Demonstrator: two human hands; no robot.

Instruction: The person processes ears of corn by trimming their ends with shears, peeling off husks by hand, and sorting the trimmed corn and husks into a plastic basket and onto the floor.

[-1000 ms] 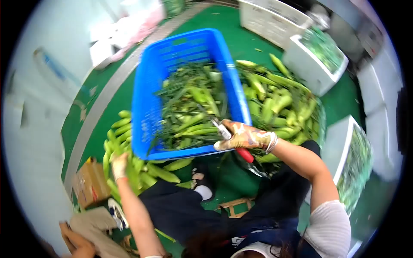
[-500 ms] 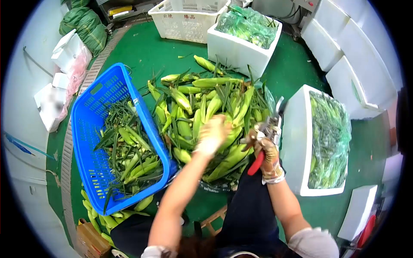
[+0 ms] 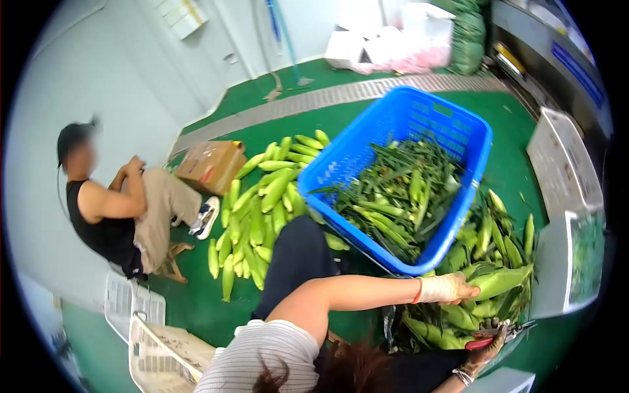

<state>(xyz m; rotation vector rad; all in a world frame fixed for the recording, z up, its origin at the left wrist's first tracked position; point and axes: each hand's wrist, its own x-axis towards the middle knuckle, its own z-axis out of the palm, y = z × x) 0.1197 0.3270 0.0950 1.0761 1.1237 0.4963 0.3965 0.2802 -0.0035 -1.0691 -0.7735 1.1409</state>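
My left hand [image 3: 451,289], in a pale glove, is closed on the end of a green ear of corn [image 3: 503,281] above a pile of unhusked corn [image 3: 458,319]. My right hand [image 3: 490,347], in a stained glove, grips pruning shears with a red handle [image 3: 479,343]; their metal blades [image 3: 522,328] point right, by the pile's lower edge. Just left of the pile, a blue plastic basket [image 3: 316,196] holds cut leaves and stalk ends [image 3: 393,190]. Smoother, trimmed ears [image 3: 262,216] lie heaped on the floor beyond my knee.
A person [image 3: 108,203] sits on a low stool [image 3: 171,262] at left, beside a cardboard box [image 3: 208,168]. White crates [image 3: 164,350] stand below. A white foam box [image 3: 553,268] and a white crate [image 3: 563,160] line the right. A floor grating [image 3: 314,101] runs behind.
My view has swung left, bringing the seated person and trimmed heap into sight. My left hand, earlier blurred over the pile, now holds an ear of corn. The shears stay in my right hand.
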